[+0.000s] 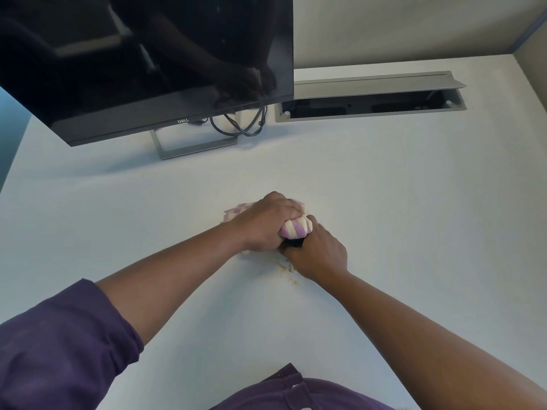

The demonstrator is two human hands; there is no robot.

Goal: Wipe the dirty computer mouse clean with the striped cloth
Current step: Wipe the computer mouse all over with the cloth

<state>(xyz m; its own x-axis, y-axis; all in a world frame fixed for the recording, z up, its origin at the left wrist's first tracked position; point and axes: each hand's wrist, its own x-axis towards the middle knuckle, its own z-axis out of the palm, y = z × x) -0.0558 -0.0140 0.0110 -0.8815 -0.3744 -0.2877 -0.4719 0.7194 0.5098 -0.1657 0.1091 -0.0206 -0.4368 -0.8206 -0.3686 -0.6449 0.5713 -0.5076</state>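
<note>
The striped cloth [296, 227], purple and cream, is bunched over the black computer mouse [293, 242] near the middle of the white desk [414, 217]. My left hand [263, 224] grips the cloth and presses it onto the mouse from the left. My right hand [318, 253] holds the mouse from the near right side. Only a small dark part of the mouse shows between the two hands. More of the cloth spreads out behind my left hand.
Yellowish crumbs [288, 269] lie on the desk just below my right hand. A black monitor [142, 63] on a grey stand [192, 146] fills the upper left, with cables [239, 125] behind it. An open cable tray [370, 106] is set into the desk at the back.
</note>
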